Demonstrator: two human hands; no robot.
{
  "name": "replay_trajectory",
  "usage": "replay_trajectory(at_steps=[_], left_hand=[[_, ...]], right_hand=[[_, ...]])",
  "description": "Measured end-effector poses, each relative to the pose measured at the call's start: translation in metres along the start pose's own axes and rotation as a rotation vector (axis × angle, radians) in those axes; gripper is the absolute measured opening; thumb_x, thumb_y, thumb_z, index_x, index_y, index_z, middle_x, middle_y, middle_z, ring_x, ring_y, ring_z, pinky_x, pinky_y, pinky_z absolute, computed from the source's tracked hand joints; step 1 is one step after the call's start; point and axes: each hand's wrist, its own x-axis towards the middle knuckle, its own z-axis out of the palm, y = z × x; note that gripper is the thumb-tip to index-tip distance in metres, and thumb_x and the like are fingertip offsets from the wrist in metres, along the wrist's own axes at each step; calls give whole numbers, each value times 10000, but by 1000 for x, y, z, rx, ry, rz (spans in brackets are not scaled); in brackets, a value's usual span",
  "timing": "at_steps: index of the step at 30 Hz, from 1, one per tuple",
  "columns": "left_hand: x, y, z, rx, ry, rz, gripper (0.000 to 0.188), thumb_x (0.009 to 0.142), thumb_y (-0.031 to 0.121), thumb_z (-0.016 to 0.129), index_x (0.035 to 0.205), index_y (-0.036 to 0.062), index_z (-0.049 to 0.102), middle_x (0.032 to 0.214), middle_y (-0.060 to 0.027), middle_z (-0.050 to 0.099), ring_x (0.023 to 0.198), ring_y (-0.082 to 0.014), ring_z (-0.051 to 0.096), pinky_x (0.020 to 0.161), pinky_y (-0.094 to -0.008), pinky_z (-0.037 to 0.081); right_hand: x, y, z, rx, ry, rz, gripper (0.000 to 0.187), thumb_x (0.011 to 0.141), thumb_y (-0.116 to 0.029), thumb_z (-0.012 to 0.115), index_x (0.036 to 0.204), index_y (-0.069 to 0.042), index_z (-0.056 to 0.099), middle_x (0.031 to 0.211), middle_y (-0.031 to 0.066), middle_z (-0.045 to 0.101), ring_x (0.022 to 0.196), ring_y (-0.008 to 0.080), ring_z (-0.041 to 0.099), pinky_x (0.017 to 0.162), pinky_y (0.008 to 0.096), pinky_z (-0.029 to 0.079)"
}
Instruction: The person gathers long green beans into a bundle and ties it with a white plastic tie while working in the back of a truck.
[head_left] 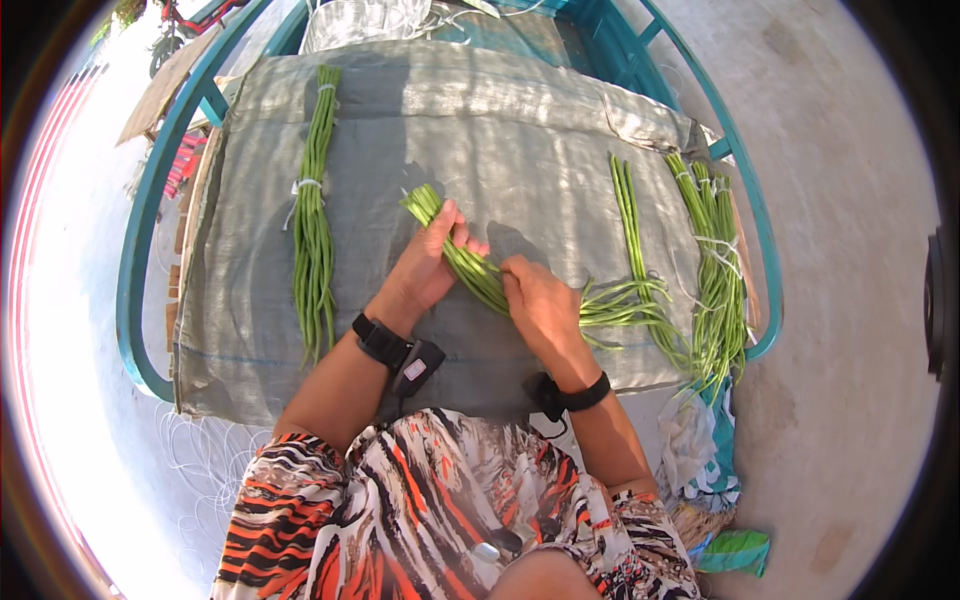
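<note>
A bunch of long green beans [477, 278] slants across the middle of the grey woven sheet, held in both hands. My left hand [432, 258] is closed round it near its upper-left end. Farther down its length, my right hand [540, 305] grips the same bunch, and the loose tails fan out to the right beyond it. At the left lies a tied bundle of long beans [314, 230] with white ties. On the right, more tied long beans [718, 270] are piled, and a few loose long beans [628, 215] lie beside them.
The grey woven sheet [480, 160] covers a flat bed framed by teal metal rails [160, 220]. A teal cart body [610, 50] stands behind it. Pale strings [205, 460] hang below at the left. Bags, one of them green [735, 552], lie at the lower right.
</note>
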Motion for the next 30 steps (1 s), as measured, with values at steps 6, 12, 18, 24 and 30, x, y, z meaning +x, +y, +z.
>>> replay_trajectory(at_steps=[6,12,18,24,30], left_hand=[[2,-3,1,-88,91,13,286,932,379,512,786,135,492,636,25,425,672,-158,484,791,-384,455],[3,1,-8,-129,46,-25,314,939,385,494,754,133,470,632,20,430,651,-147,478,758,-366,455],[3,4,6,-81,148,-53,341,932,410,499,731,139,442,640,20,429,677,-149,493,770,-356,466],[5,2,3,-62,107,-65,337,937,405,489,732,143,435,640,31,417,687,-137,492,791,-353,473],[-1,-1,2,-110,83,-78,308,934,402,494,766,144,477,634,36,408,682,-130,478,795,-354,471]], right_hand=[[-10,10,-30,9,67,113,159,865,-262,567,837,-112,612,788,95,624,694,305,606,577,406,454],[-45,74,-83,-329,25,414,170,849,-269,578,825,-110,630,812,81,634,730,286,610,621,410,450],[-21,132,-97,-291,153,445,154,842,-244,559,858,-116,644,877,85,629,830,288,601,708,399,450],[41,178,-77,-122,60,668,479,766,-389,611,1132,-86,551,919,72,654,904,274,612,759,420,447],[57,202,-59,15,-17,707,404,713,-359,685,957,-44,621,795,82,653,782,239,626,693,393,463]])
